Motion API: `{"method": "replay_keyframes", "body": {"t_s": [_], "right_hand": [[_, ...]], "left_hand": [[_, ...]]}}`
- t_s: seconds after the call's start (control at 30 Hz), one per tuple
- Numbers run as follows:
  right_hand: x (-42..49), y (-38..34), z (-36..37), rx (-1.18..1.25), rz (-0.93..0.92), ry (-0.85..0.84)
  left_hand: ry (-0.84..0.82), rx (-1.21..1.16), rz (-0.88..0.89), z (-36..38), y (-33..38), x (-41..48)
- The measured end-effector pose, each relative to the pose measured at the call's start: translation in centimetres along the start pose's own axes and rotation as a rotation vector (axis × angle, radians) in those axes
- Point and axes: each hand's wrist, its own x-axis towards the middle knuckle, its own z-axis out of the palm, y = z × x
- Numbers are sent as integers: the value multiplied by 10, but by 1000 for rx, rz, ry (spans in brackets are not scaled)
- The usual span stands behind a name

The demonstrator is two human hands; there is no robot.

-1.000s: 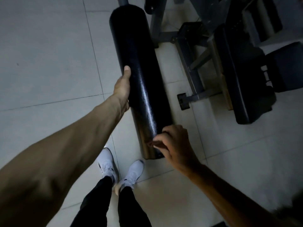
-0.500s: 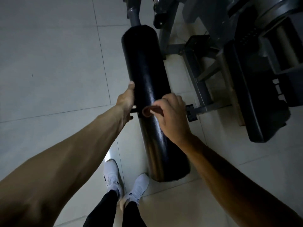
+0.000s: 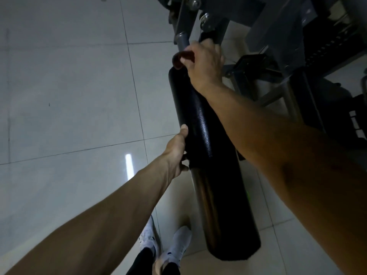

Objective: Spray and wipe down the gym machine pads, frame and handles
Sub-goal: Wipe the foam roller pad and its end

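Note:
A long black roller pad (image 3: pixel 210 165) of the gym machine runs from the lower middle up toward the grey frame (image 3: pixel 282 26). My left hand (image 3: pixel 177 150) grips the pad's left side about halfway along, thumb pointing up it. My right hand (image 3: pixel 202 64) is at the pad's far end, holding a small dark reddish cloth (image 3: pixel 179 58) pressed against the pad's top edge by the grey metal bar (image 3: pixel 182 41). No spray bottle is in view.
Pale floor tiles (image 3: pixel 69 96) spread to the left. The machine's grey frame, bolts and dark parts fill the upper right. My white shoes (image 3: pixel 174 249) stand just below the pad's near end.
My right hand has slid the cloth along the pad from its near end to its far end by the metal bar. My left hand keeps its hold on the pad's side.

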Motion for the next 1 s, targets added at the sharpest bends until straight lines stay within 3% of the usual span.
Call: {"method": "replay_keyframes", "body": {"t_s": [0.13, 0.43, 0.6, 0.77, 0.9, 1.0], "right_hand": [[-39, 15, -16, -17, -63, -96], [-242, 70, -58, 36, -199, -176], [-346, 101, -82, 109, -264, -200], [-433, 123, -114, 209, -380, -266], [-442, 124, -116, 195, -465, -230], [-404, 117, -94, 137, -377, -189]], "left_hand": [[42, 16, 25, 5, 5, -16], [188, -1, 172, 20, -23, -33], [100, -24, 169, 37, -47, -45], [140, 5, 229, 44, -49, -50], [169, -1, 253, 46, -48, -52], [217, -3, 240, 47, -46, -47]]}}
